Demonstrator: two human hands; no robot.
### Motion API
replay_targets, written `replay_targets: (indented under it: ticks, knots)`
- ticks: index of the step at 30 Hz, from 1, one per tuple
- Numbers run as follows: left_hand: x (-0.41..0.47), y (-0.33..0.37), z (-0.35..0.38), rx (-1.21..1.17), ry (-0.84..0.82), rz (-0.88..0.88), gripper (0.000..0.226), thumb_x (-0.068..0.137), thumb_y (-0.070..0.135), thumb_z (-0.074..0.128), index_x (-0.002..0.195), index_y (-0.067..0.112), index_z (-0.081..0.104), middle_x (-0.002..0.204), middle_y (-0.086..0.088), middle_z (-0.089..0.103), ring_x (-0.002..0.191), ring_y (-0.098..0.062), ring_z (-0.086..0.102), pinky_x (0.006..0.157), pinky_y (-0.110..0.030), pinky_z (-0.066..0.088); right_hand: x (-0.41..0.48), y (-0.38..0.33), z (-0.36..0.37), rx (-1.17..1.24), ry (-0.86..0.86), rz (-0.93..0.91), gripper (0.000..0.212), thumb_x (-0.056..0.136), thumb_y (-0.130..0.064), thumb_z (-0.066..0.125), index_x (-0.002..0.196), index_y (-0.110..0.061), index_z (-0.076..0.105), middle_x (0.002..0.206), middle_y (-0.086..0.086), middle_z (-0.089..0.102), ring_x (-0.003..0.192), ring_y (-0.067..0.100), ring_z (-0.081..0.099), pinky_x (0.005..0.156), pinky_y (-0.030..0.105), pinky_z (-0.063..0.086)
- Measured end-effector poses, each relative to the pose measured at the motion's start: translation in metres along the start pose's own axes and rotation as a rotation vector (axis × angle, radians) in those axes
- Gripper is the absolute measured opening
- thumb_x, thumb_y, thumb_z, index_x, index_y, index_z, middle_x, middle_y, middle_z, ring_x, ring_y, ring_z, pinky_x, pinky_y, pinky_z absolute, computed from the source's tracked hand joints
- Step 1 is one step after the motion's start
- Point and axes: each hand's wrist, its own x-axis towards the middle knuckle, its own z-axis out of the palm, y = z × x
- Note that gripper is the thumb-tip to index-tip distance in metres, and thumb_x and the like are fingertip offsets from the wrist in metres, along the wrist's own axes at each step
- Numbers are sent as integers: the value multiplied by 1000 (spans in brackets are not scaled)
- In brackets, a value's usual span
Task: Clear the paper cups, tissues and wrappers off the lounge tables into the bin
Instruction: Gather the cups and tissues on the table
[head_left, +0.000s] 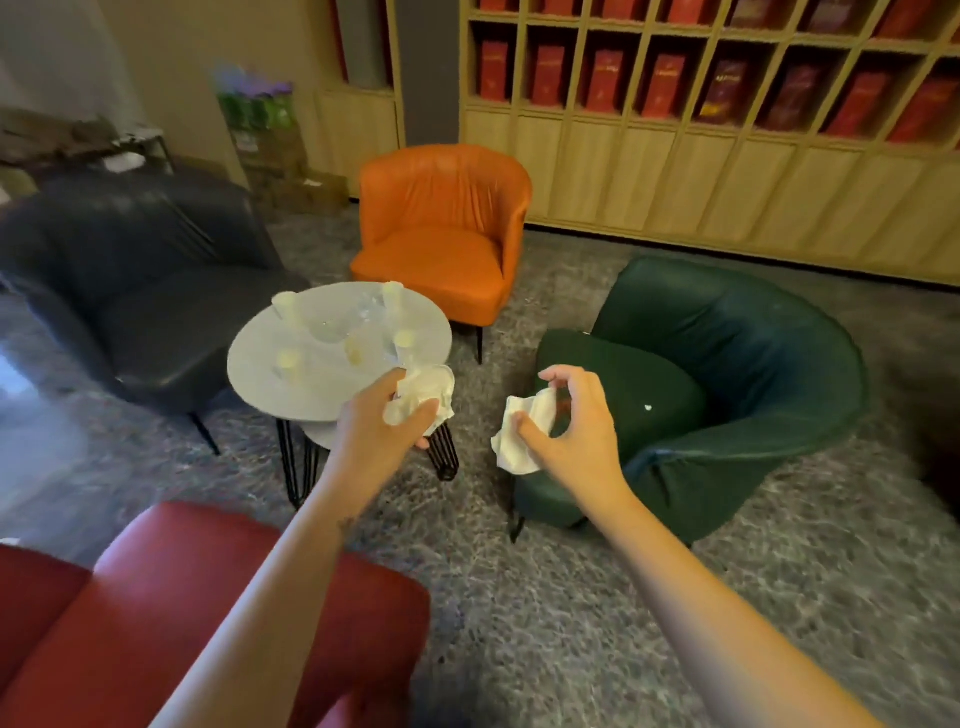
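Tissues were in both hands. The left hand (382, 421) gripped a crumpled white tissue (426, 395) just over the near right edge of the round surface (270, 379), its fingers curled round the wad. The right hand (571, 421) pinched a second crumpled tissue (519, 441) between thumb and fingertips, off the surface and above the carpet (519, 597), in front of the green armchair (727, 364).

Several paper cups (289, 362) stood upright across the surface, not yet cleared. Something clear lay near its far edge, too blurred to name. No bin was in view.

The step in hand looked like gathering the tissues before carrying them off. The right hand's loose pinch left much of its tissue hanging, and it would likely slip or shed on the way. Balling it into the palm, or passing it into the left hand's wad, would make one firm load. That would also free the right hand to stack the cups, which look light and easy to tip. Stacking is best done from the near edge inward, without sweeping an arm across the ones standing behind.
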Motion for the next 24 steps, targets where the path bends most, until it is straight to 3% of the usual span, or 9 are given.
replay_targets:
  ticks: [3,5,7,10,13,16,19,21,24]
  knots:
    - [57,-18,11,-4,21,-100,28,86,27,65,112,25,57,102,1,64,79,-8,65,72,-31,56,65,35,21,21,-71,-20,41,73,-24,73,108,-18,52,102,-7,47,90,-6,40,75,9,33]
    - [95,-29,18,-24,92,-145,35,85,27,66,118,27,54,104,4,60,71,-8,66,73,-38,57,109,59,39,43,-121,-35,42,73,-24,73,109,-18,52,103,-6,46,88,-6,39,74,11,32]
    - [128,-43,25,-14,196,-191,52,85,28,66,132,17,48,103,8,55,65,-7,66,74,-36,57,153,82,61,66,-168,-63,42,73,-25,72,108,-22,50,103,-7,45,86,-7,39,72,13,32]
    - [171,-66,31,22,356,-222,52,85,23,66,132,11,48,95,13,57,53,5,62,56,-12,51,214,109,102,106,-265,-80,41,72,-27,72,106,-26,48,100,-7,44,79,-7,42,65,12,35]
    - [198,-85,30,-14,437,-294,42,85,20,66,124,9,55,97,-3,64,56,1,63,58,-22,56,254,123,146,128,-367,-119,44,72,-26,73,109,-18,51,99,-6,44,77,-5,41,65,9,36]
    - [217,-105,24,-26,486,-370,30,86,22,65,114,12,61,88,-3,65,59,-4,64,64,-35,58,281,130,195,165,-498,-159,43,73,-26,71,110,-17,50,102,-7,42,78,-6,41,67,6,36]
    - [236,-133,15,-39,528,-432,13,86,19,65,98,25,63,85,-3,66,66,-13,67,70,-45,58,298,132,245,178,-624,-160,44,74,-25,71,112,-17,50,104,-6,41,84,3,46,77,27,46]
    - [253,-160,9,-42,548,-467,12,86,17,65,95,23,63,85,-6,66,67,-16,67,65,-38,59,307,134,278,165,-694,-156,44,74,-23,71,112,-15,50,103,-6,40,92,13,50,85,44,47]
    - [283,-208,2,-33,551,-510,22,84,16,68,105,12,63,82,0,65,58,-2,62,57,-24,55,323,142,333,116,-744,-149,44,73,-23,71,112,-15,50,102,-7,39,96,21,52,86,50,45]
